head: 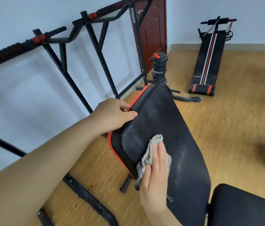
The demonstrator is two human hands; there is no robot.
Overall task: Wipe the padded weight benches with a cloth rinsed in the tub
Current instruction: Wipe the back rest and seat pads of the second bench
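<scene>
With the left hand (112,115) gripping the backrest pad (166,115) at its 9 o'clock edge, the flat-fingered right hand (155,170) is pressing the cloth (154,142) onto it at 5 o'clock; dust is showing toward 4 o'clock, and the 2 o'clock sit-up bench (208,62) is seemingly awaiting wiping.

Bench layout, item by item.
- Backrest pad (169,128): centre, running from near to far.
- Seat pad (242,207): just beside the backrest pad's near right end (contact cannot be told).
- Cloth (154,147): on the backrest pad, toward its left edge, under the flat right hand (156,173).
- Left hand (112,115): farther along the same left edge, thumb on top, fingers over the side.
- Pull-up frames (96,46): left of the bench, along the wall (22,87).
- Stack of weight plates (159,67): behind the pad's far end, before the door (151,30).
- Sit-up bench (208,62): far right, on the floor (226,128).
</scene>
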